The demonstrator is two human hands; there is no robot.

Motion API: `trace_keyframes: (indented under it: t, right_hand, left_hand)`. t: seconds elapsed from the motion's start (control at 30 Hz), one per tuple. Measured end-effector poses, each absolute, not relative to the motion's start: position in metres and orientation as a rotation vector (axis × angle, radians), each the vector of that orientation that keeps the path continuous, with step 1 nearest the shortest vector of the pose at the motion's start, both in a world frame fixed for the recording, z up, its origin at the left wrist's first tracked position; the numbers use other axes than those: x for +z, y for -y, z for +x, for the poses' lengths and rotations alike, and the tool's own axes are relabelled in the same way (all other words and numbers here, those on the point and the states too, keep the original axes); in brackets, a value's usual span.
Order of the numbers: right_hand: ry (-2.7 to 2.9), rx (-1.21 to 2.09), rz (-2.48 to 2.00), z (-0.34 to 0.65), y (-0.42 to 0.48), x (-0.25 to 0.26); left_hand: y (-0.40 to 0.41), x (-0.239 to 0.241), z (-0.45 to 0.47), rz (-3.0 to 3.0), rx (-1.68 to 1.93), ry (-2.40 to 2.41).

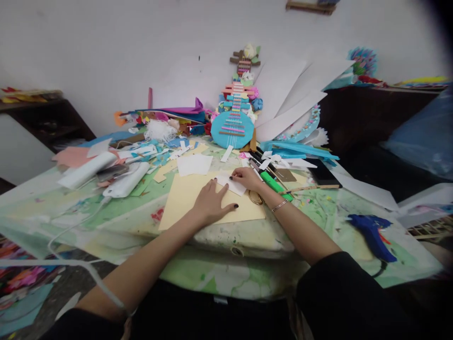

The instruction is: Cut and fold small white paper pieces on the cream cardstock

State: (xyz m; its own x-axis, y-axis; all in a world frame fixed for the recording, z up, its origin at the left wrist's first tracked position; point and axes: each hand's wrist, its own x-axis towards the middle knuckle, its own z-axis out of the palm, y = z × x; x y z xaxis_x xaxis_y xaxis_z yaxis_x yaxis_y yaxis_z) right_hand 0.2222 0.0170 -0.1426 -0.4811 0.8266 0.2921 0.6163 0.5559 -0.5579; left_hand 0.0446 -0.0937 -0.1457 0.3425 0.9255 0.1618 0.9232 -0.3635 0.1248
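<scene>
A sheet of pale yellow paper (184, 198) lies at the front of the table. My left hand (210, 200) rests flat on it, fingers spread, with fingertips at the left end of a small white paper piece (233, 184). My right hand (247, 178) is closed in a pinch at the upper edge of that white piece; its curled fingers partly hide the contact. A second white paper cutout (194, 164) lies at the yellow sheet's top edge. Beside my right wrist, a gold-coloured loop (255, 197) sits on the sheet.
A blue glue gun (371, 233) lies at the right. A green marker (276, 185), several pens and a dark phone (322, 172) are beyond my right forearm. A blue paper lute-like craft (233, 130) leans on the wall. White power banks (127, 179) and a cable are at left.
</scene>
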Motion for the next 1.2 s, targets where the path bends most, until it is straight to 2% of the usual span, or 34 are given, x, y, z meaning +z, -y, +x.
trace_keyframes:
  t: [0.37,0.63,1.03,1.1,1.2]
  right_hand:
    - [2.237,0.47,-1.197,0.223,-0.023,-0.15]
    - [2.236,0.473,-1.21,0.223,-0.022,-0.151]
    - [2.242,0.429,-1.209,0.222,-0.019,-0.149]
    - [2.244,0.403,-1.22,0.221,-0.017,-0.148]
    - [2.225,0.327,-1.244,0.22,-0.012,-0.146]
  left_hand:
    - [0.096,-0.148,0.04,2.484,0.388,-1.882]
    - [0.101,-0.142,0.043,2.785,0.329,-1.434]
    - [0.107,-0.133,0.041,2.842,0.206,-1.235]
    - [0.104,-0.131,0.035,2.85,0.253,-1.141]
    - [0.087,-0.129,0.014,2.779,0.515,-1.165]
